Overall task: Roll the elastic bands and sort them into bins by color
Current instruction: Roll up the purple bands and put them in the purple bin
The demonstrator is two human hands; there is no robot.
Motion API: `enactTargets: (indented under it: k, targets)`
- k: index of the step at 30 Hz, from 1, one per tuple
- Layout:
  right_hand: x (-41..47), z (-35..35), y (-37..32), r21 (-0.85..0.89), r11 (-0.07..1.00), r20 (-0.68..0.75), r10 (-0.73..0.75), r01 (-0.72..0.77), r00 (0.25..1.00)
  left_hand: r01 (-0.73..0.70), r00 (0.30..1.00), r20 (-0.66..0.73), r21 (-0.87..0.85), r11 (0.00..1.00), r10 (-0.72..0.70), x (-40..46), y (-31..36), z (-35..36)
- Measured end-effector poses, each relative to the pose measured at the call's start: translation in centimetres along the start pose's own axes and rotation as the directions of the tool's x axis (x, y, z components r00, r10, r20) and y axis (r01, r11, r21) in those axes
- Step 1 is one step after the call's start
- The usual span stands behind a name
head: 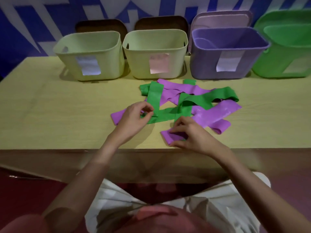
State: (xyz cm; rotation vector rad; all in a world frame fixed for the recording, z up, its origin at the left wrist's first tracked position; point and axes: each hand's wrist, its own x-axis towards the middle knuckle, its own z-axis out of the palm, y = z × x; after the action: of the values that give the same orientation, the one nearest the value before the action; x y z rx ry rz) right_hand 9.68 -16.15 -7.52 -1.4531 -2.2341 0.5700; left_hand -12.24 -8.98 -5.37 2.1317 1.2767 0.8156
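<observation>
- Spanning most of the view, the bench (50, 106) carries everything: a row of bins at its far edge and a tangle of bands nearer the person.
- Four bins stand side by side: two pale yellow bins (90, 56) on the left, a purple bin (225, 54), then a green bin (286, 52) at the far right. Each has a paper label on its front; the writing is too blurred to read.
- The heap of elastic bands (190, 100), green and purple strips crossing over each other, lies just in front of the middle bins, none yet rolled.
- These bands look thin, floppy and light, likely a little tacky; pulling one from the middle would probably drag its neighbours, so a free end seems the best place to take hold.
- The right hand (191, 137) presses and pinches the near end of a purple band (173, 137), apparently to start a roll.
- The left hand (134, 118) pinches a green band (161, 116) between thumb and fingertips, over another purple strip.
</observation>
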Motion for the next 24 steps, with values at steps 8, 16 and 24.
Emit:
enactTargets:
  k: [8,16,24]
  targets:
    - [-0.4,-1.4,-1.6,0.135,0.991,-0.403,0.066,-0.012,0.913,0.044,0.998,-0.03,-0.24,0.97,-0.053,0.6,1.3,0.4]
    - [0.6,-9.8,-1.7,0.626,0.776,-0.561,0.386,0.07,0.732,-0.001,0.999,0.038,-0.594,0.805,0.029,3.1,5.4,0.2]
    - [1.4,-16.1,-3.2,0.826,0.464,-0.549,0.538,0.319,0.64,-0.021,0.953,0.208,-0.682,0.731,0.221,6.6,10.0,3.3]
